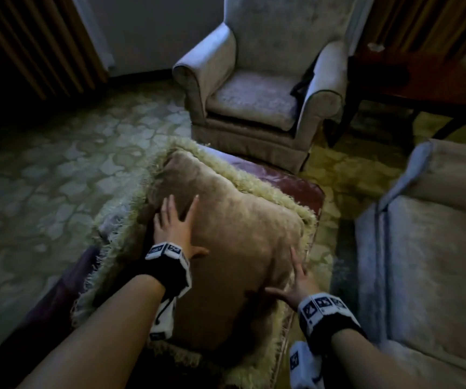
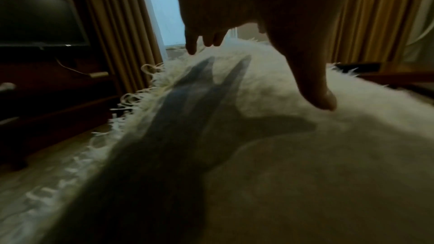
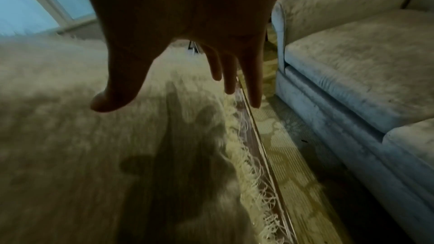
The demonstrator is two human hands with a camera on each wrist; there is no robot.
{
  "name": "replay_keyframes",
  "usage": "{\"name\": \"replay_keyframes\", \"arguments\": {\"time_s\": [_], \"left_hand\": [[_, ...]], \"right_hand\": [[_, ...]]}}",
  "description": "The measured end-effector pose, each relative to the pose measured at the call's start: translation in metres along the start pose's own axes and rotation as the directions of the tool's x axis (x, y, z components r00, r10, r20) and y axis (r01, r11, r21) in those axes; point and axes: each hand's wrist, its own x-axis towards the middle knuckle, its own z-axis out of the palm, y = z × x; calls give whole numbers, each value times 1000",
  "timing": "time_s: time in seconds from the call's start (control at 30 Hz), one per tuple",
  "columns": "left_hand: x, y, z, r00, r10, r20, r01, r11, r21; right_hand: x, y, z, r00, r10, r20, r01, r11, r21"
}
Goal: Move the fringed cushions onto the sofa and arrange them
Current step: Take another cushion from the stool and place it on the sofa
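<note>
A large beige cushion point(image 1: 234, 237) with a pale yellow fringe lies on a low reddish table point(image 1: 290, 183); a second fringed cushion seems to lie under it, only its fringe point(image 1: 108, 265) showing. My left hand point(image 1: 174, 223) is spread flat over the cushion's left side, fingers straight. My right hand point(image 1: 296, 287) is open at the cushion's right edge, fingers spread. In the left wrist view the left hand point(image 2: 258, 58) hovers just above the cushion point(image 2: 281, 155). In the right wrist view the right hand point(image 3: 183, 81) hangs open above the cushion point(image 3: 70, 136) beside the sofa point(image 3: 352, 66).
A pale armchair point(image 1: 257, 88) stands beyond the table. The pale sofa point(image 1: 428, 248) is close on the right, with a strip of patterned carpet point(image 1: 335, 192) between. A dark wooden side table point(image 1: 411, 80) stands at the back right. A television point(image 2: 40, 19) and curtains are to the left.
</note>
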Motion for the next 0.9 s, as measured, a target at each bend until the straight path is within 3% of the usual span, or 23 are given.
{"name": "replay_keyframes", "arguments": {"time_s": [0.13, 0.27, 0.37, 0.6, 0.9], "left_hand": [[23, -48, 24, 978, -162, 128, 167, 986, -28], [42, -65, 39, 958, -168, 231, 208, 965, -159], [55, -67, 45, 957, -152, 245, 199, 963, -180], [70, -72, 52, 972, -120, 201, 151, 977, -150], [61, -44, -6, 995, 59, 85, -27, 941, -338]], "right_hand": [[32, -4, 36, 997, 76, 34, -77, 996, 44], [57, -1, 53, 990, 141, -11, -139, 985, 98], [70, 6, 56, 984, 177, -7, -173, 967, 185], [86, 9, 61, 996, 79, 52, -94, 884, 458], [62, 6, 28, 1000, 27, -15, -9, 714, 700]]}}
